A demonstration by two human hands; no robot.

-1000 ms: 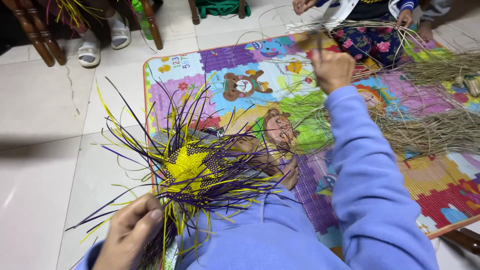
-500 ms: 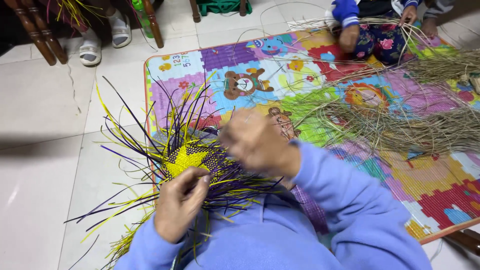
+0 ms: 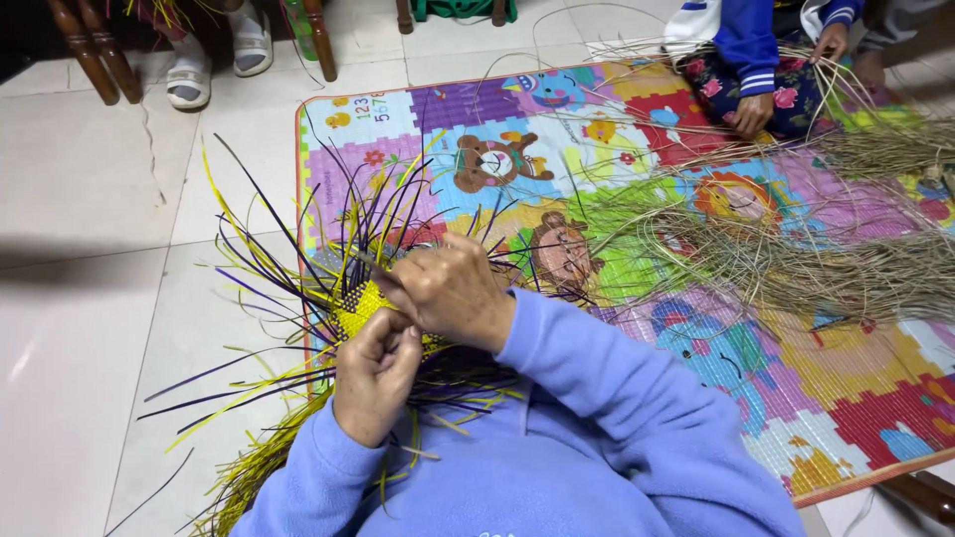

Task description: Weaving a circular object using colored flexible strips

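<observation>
White floor tiles and bright play mat lying beneath, both hands pinching strips over woven yellow patch, left hand gripping from below, right hand nearer, closing from right, purple and yellow strips fanning outward left.

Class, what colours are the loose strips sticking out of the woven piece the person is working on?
Yellow and dark purple strips, seen best in the head view, the only one.
</observation>
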